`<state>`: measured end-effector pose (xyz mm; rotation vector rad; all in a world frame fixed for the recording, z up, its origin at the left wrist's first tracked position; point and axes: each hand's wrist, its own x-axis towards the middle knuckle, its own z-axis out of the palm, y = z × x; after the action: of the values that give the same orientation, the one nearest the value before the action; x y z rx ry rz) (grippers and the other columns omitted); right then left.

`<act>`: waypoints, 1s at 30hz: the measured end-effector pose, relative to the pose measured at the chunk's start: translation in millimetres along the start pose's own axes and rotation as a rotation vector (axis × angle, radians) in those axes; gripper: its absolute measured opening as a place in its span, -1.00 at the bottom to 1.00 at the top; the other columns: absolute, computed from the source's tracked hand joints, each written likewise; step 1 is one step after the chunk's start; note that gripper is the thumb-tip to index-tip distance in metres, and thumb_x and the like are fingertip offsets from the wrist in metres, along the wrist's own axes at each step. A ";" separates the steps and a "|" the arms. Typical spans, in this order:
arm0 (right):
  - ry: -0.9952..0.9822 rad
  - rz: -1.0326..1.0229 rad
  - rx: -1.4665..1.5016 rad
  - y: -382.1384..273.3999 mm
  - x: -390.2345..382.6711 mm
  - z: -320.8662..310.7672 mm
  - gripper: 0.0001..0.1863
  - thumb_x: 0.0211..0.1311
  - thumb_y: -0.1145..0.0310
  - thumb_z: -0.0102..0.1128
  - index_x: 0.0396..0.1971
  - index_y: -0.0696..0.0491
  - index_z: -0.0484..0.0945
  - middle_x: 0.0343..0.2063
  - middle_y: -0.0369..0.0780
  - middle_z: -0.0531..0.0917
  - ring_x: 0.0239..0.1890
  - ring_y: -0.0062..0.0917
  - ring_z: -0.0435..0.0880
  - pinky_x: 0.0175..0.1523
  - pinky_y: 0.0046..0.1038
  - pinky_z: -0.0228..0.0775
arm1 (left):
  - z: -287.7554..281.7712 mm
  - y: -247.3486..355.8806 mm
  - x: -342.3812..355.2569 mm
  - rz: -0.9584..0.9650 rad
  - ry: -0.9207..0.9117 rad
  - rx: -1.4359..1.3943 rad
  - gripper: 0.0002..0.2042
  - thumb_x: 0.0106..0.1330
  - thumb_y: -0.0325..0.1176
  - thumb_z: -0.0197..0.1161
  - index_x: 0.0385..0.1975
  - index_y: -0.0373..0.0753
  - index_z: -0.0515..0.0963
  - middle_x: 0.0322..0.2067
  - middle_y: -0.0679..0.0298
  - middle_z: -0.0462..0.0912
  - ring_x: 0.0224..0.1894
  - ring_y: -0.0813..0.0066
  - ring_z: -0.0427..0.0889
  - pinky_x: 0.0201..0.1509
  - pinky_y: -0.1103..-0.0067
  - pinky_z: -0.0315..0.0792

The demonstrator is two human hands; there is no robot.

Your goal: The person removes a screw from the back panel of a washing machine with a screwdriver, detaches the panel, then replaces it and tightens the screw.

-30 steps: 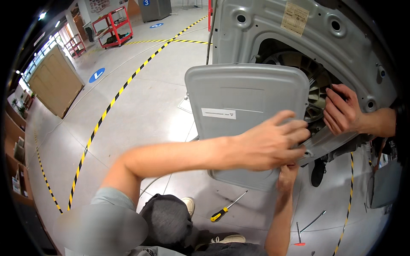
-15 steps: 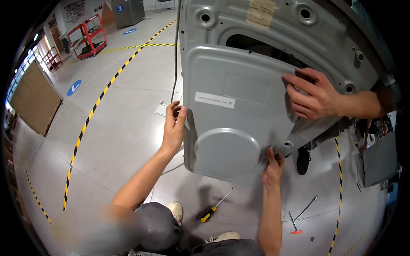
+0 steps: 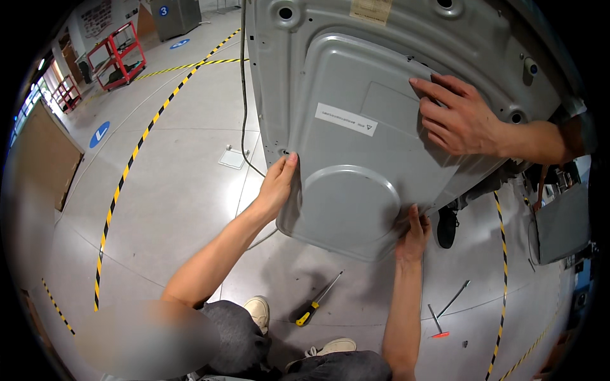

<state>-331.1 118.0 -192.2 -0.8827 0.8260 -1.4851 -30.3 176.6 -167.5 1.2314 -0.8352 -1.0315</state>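
Note:
A grey sheet-metal cover panel (image 3: pixel 356 149), with a white label strip and a raised round shape, lies tilted against a larger grey metal housing (image 3: pixel 273 76). My left hand (image 3: pixel 277 184) grips the panel's left edge, thumb on its face. At the lower right corner my right hand (image 3: pixel 413 238) holds the edge, thumb in front and fingers hidden behind. A co-worker's hand (image 3: pixel 460 117) reaches in from the right and rests on the panel's upper right part. The panel covers most of the dark opening in the housing.
A yellow-and-black screwdriver (image 3: pixel 311 308) and a red-ended T-handle tool (image 3: pixel 440 327) lie on the floor by my shoes. A black cable (image 3: pixel 244 95) hangs on the housing's left. Beyond are a small white plate (image 3: pixel 231 159), striped floor tape (image 3: pixel 149 124) and a red cart (image 3: pixel 117 60).
The cover panel has shifted up and turned clockwise against the housing, leaving less of the opening visible. My left hand has moved right with it. The co-worker's hand still rests on the panel.

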 end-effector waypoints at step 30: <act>-0.046 -0.088 -0.045 -2.4 19.0 0.6 -0.80 0.17 0.31 0.34 -0.28 0.08 0.58 -0.37 -0.43 0.58 -0.28 -0.74 0.48 -0.14 -0.62 0.24 | 1.5 -16.9 38.5 0.023 -0.016 0.013 -0.42 0.47 0.05 -0.11 0.11 -0.44 0.36 0.06 0.15 0.50 0.13 0.41 0.38 0.27 0.53 0.18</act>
<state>-332.7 99.3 -188.4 -0.9939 0.7978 -1.5223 -21.6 139.4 -185.1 1.2231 -0.8683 -1.0198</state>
